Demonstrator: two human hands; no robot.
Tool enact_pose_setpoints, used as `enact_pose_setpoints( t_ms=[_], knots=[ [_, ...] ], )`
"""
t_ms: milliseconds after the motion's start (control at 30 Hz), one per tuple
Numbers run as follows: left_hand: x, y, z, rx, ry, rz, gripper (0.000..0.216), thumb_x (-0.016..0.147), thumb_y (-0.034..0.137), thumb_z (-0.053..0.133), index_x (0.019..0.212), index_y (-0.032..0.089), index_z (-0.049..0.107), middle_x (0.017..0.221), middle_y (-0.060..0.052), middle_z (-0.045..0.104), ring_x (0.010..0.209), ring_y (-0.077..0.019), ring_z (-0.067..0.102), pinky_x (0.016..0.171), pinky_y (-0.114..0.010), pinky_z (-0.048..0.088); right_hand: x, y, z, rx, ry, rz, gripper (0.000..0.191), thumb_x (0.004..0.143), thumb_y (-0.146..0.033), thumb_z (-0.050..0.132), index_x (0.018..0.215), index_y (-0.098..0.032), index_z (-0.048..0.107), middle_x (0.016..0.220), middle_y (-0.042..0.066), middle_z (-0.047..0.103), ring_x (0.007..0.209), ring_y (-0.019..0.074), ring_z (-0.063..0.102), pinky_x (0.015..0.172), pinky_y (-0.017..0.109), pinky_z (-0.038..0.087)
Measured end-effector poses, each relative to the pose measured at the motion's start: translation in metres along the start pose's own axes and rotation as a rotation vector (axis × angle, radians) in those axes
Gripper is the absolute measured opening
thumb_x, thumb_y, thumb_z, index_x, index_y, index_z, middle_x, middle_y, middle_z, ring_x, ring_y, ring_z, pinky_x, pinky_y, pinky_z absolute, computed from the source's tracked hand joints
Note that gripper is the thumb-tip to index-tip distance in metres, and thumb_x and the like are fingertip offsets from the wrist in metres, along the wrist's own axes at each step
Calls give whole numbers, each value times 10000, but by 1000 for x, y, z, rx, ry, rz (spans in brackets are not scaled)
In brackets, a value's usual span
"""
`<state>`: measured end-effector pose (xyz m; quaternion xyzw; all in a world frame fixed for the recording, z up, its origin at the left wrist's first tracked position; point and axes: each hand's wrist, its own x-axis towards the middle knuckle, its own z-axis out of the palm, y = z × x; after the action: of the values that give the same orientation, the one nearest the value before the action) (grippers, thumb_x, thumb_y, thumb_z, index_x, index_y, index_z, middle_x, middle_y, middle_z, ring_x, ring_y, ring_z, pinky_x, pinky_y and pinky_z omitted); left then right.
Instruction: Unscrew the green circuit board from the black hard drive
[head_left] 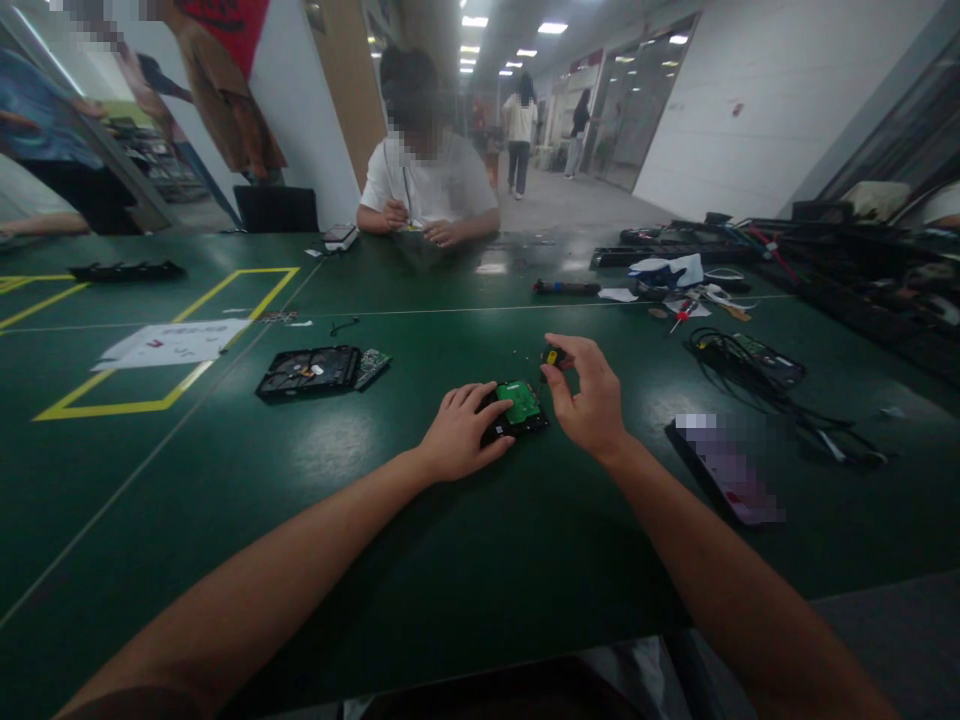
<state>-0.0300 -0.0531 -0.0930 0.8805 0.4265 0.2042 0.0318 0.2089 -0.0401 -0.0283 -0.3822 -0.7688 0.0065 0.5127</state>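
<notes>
A hard drive [532,424] lies on the green table with its green circuit board [519,403] facing up. My left hand [466,430] grips its left side, the thumb along the near edge and the other fingers spread over the top, one reaching onto the board. Pinched between the thumb and fingers of my right hand [589,395] is a small screwdriver [553,357] with a black and yellow handle. It stands upright at the drive's right edge. Its tip is too small to make out, so I cannot tell whether it touches a screw.
Left of my hands sit another hard drive [309,372] and a loose circuit board [373,367]. A phone [724,475], coiled black cables [757,385] and a dark cylindrical tool [566,288] lie to the right. Across the table sits a person [431,185] holding a tool.
</notes>
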Motion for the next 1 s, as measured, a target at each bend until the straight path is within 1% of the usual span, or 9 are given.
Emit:
enact_pose_setpoints(
  t_ms=[67,133,267,400,500,633,733,867,1000],
  knots=[
    [0,0,0,-8,0,-1,603,980,558,636,1507,273,579,1612,-144,462,1465,-399,423,1185,-627,365,-1,1,1,16,-12,9,470,1034,-199,521,1486,-330,520,1334,94,668,1104,270,697,999,535,595],
    [0,0,-1,-19,2,-2,597,980,559,637,1504,277,583,1613,-139,461,1468,-398,421,1190,-628,361,-1,1,1,13,-9,11,474,1041,-200,505,1499,-325,506,1349,100,664,1115,271,695,998,533,596],
    [0,0,-1,-27,9,1,590,974,551,648,1498,287,587,1612,-132,462,1463,-395,426,1190,-628,363,1,-2,0,-44,25,5,416,1007,-236,613,1413,-315,573,1250,103,657,1077,278,671,944,520,606],
    [0,0,-1,-20,11,0,587,977,541,648,1500,282,584,1616,-136,458,1462,-394,426,1186,-627,366,2,-3,-1,-39,49,14,387,962,-272,711,1333,-332,622,1170,85,619,1069,278,641,883,493,625],
    [0,0,0,-11,10,4,602,981,555,639,1507,268,580,1613,-146,459,1463,-396,424,1188,-627,361,1,-1,-1,-30,38,0,385,994,-229,651,1359,-343,615,1184,80,644,1072,272,657,922,505,616],
    [0,0,1,-6,9,5,596,979,551,642,1500,267,585,1614,-147,461,1460,-397,426,1190,-634,357,-1,-1,1,-10,-5,-3,493,1021,-180,538,1486,-344,525,1325,89,665,1116,275,683,1005,541,594],
    [0,0,1,-11,11,1,593,977,553,645,1500,280,585,1613,-140,463,1458,-395,432,1188,-629,362,-1,-1,1,-6,-5,-4,488,1011,-195,564,1477,-334,533,1329,94,657,1143,279,671,984,527,606],
    [0,0,1,-9,15,5,597,979,551,640,1505,275,583,1615,-142,460,1459,-397,428,1186,-624,364,0,-2,0,-18,30,-5,400,980,-228,664,1363,-330,612,1186,82,652,1102,277,653,900,491,624],
    [0,-1,2,-9,12,3,600,978,554,642,1507,277,582,1612,-143,463,1457,-399,428,1186,-629,362,-1,0,1,0,-5,-12,425,1016,-187,585,1414,-335,575,1265,82,666,1075,257,676,932,493,613]
  ],
)
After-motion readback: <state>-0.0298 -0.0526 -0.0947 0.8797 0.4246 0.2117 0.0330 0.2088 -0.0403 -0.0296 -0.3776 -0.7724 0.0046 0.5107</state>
